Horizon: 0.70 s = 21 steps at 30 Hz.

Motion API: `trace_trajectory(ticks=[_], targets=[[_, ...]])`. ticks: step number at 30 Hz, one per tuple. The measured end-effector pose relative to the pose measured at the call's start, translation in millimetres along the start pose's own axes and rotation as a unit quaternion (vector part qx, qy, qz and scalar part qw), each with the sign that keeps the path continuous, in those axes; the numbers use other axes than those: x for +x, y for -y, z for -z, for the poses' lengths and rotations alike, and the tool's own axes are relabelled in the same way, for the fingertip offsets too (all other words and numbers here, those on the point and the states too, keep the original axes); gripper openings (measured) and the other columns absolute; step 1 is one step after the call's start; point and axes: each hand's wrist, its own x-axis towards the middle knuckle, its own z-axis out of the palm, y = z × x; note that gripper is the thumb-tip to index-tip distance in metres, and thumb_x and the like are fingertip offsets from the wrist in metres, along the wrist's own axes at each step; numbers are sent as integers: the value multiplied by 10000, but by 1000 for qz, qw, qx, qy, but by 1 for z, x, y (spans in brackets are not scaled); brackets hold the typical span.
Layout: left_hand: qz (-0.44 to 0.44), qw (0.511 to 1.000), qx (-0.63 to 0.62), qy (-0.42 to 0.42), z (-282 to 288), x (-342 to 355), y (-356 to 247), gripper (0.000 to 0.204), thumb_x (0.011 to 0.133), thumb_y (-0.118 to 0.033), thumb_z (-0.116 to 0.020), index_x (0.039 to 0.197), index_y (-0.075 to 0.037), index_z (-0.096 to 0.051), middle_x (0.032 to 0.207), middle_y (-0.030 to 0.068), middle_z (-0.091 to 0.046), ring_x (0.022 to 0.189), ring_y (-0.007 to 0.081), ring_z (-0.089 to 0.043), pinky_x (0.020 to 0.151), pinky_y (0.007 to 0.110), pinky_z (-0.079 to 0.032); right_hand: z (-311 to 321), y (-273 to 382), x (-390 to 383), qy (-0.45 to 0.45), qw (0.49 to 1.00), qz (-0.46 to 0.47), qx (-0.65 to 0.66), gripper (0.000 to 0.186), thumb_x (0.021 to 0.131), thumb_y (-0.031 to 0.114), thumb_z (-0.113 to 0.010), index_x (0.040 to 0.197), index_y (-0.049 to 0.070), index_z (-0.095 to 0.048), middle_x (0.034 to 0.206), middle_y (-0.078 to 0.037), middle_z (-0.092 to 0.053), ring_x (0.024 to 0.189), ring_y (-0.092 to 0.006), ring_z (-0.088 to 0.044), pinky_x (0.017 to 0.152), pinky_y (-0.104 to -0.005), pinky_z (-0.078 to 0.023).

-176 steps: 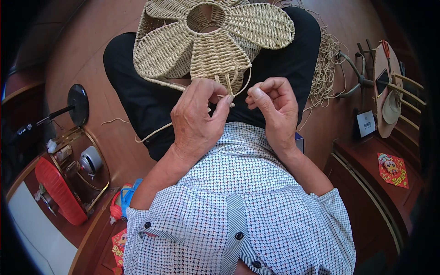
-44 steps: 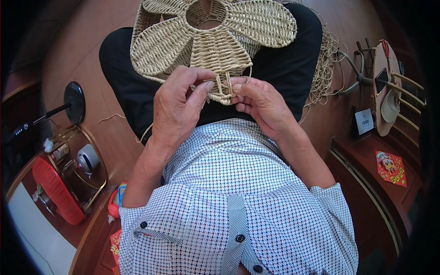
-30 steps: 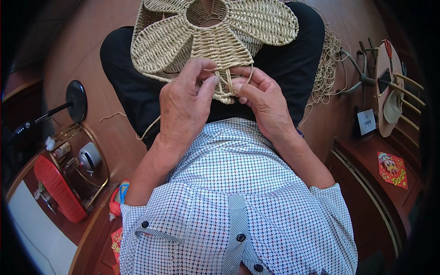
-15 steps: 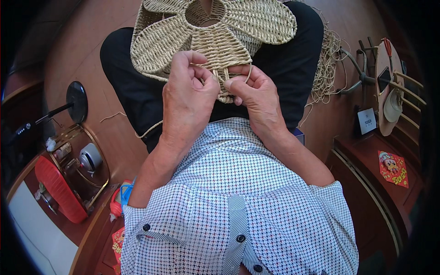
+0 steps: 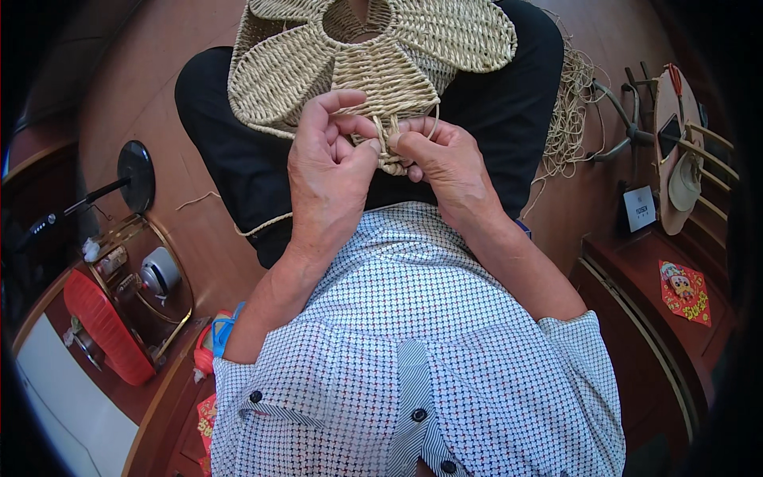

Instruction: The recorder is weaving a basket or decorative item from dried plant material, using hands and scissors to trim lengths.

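Note:
A woven straw basket [image 5: 381, 79] with flower-like petals round a circular opening rests on my lap. At its near petal, bare strands run down to the rim. My left hand [image 5: 330, 163] is closed, thumb and index finger pinched at these straw strands [image 5: 384, 127], with its other fingers curled above. On their right side, my right hand [image 5: 445, 163] is closed too, thumb and fingers pinching a straw cord [image 5: 436, 119] that loops up to the petal's corner. The fingertips partly hide the strands between them.
A tangled heap of straw cord [image 5: 574, 119] lies on the floor to the right of my knee. A chair [image 5: 679, 159] with a phone and a hat stands beyond it. At left are a round black stand base [image 5: 137, 176] and a red basket [image 5: 107, 327].
My left thumb and index finger have shifted slightly right, onto the strands. My right fingers have moved in a little beside them, and the basket stays nearly in place.

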Motion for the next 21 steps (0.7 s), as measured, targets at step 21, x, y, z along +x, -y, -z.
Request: trace_trajectory(ticks=[21], targets=[[-100, 946, 279, 131, 19, 2, -21, 687, 862, 39, -681, 1520, -116, -563, 909, -9, -639, 631, 57, -485, 611, 260, -447, 22, -4, 3, 94, 994, -51, 2, 173, 994, 144, -736, 1100, 8, -755, 972, -2, -744, 804, -43, -631, 738, -204, -520]])
